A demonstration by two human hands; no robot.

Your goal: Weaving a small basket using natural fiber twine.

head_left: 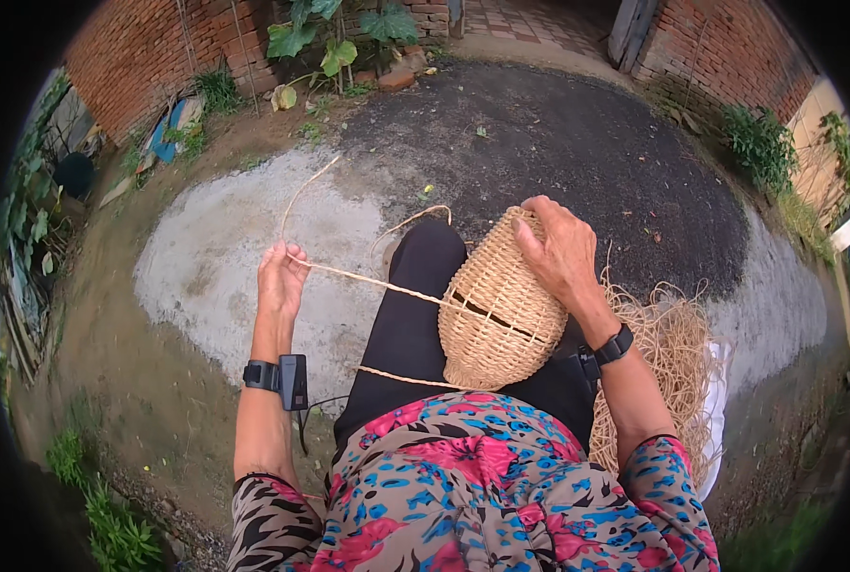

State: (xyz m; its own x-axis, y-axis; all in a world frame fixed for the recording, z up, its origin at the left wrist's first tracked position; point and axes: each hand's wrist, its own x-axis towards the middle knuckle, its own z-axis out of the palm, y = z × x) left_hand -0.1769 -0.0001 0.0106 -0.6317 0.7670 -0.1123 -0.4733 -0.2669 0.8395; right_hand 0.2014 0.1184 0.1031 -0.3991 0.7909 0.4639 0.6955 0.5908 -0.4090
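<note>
Left hand (282, 284): I pinch the straw cord (377, 281), seemingly to hold it taut.
Right hand (562, 252): I grasp the woven basket (490, 276), apparently bracing it.

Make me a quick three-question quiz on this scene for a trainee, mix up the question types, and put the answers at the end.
1. Which of the person's hands pinches the thin, pale tan cord stretched out from the rounded, straw-coloured woven fibre piece?
2. True or false: the person's bare right hand is well clear of the woven piece.
3. Where does the tangled heap of thin tan strands lie? A) on the person's left; B) on the person's right; C) straight ahead, by the brick wall.

Key:
1. The bare left hand.
2. False: it holds the woven piece near its upper end.
3. B.
</note>
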